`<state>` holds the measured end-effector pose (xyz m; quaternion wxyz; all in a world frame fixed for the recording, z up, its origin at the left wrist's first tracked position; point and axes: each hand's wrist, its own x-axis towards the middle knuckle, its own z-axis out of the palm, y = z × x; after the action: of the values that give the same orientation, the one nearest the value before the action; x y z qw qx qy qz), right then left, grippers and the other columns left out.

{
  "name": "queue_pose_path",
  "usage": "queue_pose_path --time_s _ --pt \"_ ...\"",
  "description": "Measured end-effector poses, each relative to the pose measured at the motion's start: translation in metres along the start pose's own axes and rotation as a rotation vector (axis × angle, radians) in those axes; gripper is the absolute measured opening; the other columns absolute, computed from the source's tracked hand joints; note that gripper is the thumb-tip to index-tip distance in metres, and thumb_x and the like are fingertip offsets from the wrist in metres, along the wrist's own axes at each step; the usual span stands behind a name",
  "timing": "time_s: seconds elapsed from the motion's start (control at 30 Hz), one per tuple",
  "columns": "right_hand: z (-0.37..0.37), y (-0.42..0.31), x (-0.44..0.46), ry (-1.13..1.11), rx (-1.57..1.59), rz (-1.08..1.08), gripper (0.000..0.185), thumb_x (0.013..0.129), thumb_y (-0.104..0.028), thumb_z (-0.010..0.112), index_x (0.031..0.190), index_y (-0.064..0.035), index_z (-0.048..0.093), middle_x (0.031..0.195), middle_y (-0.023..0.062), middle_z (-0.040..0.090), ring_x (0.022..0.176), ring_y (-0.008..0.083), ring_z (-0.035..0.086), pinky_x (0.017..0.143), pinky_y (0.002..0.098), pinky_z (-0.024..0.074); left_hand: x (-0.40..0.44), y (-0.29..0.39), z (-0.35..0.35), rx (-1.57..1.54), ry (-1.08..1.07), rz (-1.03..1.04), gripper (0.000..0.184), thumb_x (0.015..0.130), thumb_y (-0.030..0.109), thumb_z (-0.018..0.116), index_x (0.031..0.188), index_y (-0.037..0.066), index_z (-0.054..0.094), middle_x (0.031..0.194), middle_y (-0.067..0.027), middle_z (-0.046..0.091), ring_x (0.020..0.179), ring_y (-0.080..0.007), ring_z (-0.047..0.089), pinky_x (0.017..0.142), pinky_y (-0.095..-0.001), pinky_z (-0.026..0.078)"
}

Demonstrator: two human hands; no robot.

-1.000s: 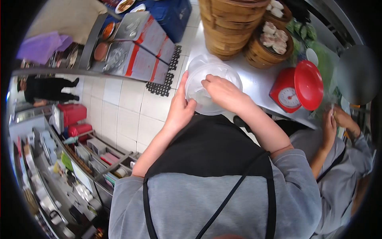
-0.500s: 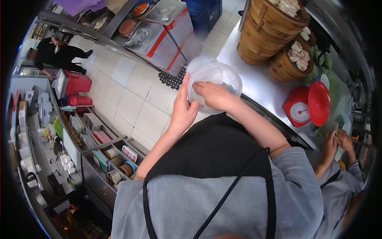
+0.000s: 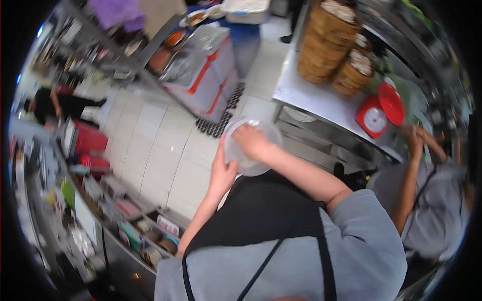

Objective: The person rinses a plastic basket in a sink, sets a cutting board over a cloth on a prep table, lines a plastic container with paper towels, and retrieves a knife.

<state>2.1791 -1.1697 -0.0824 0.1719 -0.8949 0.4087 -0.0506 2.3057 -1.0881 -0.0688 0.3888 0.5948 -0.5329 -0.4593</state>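
Observation:
A round, translucent plastic container (image 3: 261,163) is held in front of my black apron, over the tiled floor. My left hand (image 3: 222,170) grips its left side, thumb near the lower rim and fingers along the wall. Inside the container's opening is my right hand (image 3: 251,142), its fingers bent down near the far left part of the rim. Whether those fingers pinch anything is hidden by blur and the hand itself.
Right of me, a steel table (image 3: 311,100) bears stacked bamboo steamers (image 3: 321,50) and a red scale (image 3: 372,118). A co-worker's hands (image 3: 414,135) are beyond it. Metal tins (image 3: 201,80) stand ahead left; another person (image 3: 60,105) is far left.
The view has shifted, and the container with both my hands now appears lower and slightly left. My right hand's fingers have moved toward the far left rim. The steel table's near corner has come into view.

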Motion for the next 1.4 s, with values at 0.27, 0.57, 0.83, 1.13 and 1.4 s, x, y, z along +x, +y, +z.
queue_pose_path --time_s 0.27,0.57,0.83,1.13,1.4 --pt "0.026 -0.007 -0.023 -0.055 0.007 0.279 0.034 0.075 -0.013 0.045 0.107 -0.0028 0.049 0.105 0.011 0.048 0.095 0.0289 0.05 0.072 0.0408 0.0467 -0.002 -0.012 0.007 -0.264 -0.234 -0.152 0.071 0.069 -0.005 0.038 0.133 0.01 0.013 0.12 -0.0194 0.039 0.089 -0.0258 0.056 0.061 -0.0329 0.054" --pt "-0.019 0.042 -0.019 0.017 -0.087 0.305 0.026 0.074 -0.012 0.046 0.094 0.0008 0.057 0.101 0.0122 0.051 0.092 0.0295 0.051 0.074 0.0414 0.0445 0.065 0.01 0.019 -0.203 -0.406 -0.09 0.07 0.068 -0.004 0.037 0.133 0.007 0.014 0.118 -0.0176 0.04 0.089 -0.0237 0.056 0.063 -0.0322 0.054" --pt "-0.042 0.067 0.027 -0.027 -0.076 0.227 0.027 0.071 -0.015 0.055 0.093 0.0002 0.057 0.098 0.0131 0.054 0.09 0.0289 0.053 0.072 0.0407 0.0449 0.125 0.022 -0.006 -0.249 -0.392 -0.091 0.06 0.07 0.0 0.039 0.128 0.005 0.023 0.114 -0.013 0.043 0.089 -0.0208 0.054 0.06 -0.0284 0.052" --pt "-0.057 0.078 0.037 -0.036 0.009 0.33 0.035 0.07 -0.028 0.062 0.094 -0.0021 0.057 0.095 0.0129 0.055 0.091 0.0295 0.053 0.072 0.0408 0.0445 0.162 0.031 -0.013 -0.182 -0.495 -0.168 0.057 0.072 -0.001 0.04 0.127 0.004 0.025 0.113 -0.0128 0.044 0.088 -0.0195 0.054 0.059 -0.0263 0.051" --pt "-0.062 0.069 0.055 0.023 0.041 0.373 0.034 0.071 -0.028 0.061 0.093 -0.0024 0.057 0.094 0.0132 0.055 0.09 0.0296 0.053 0.071 0.0399 0.0451 0.199 0.027 -0.034 -0.127 -0.595 -0.035 0.062 0.071 -0.005 0.038 0.131 0.004 0.021 0.117 -0.0127 0.042 0.098 -0.0188 0.048 0.07 -0.0252 0.047"
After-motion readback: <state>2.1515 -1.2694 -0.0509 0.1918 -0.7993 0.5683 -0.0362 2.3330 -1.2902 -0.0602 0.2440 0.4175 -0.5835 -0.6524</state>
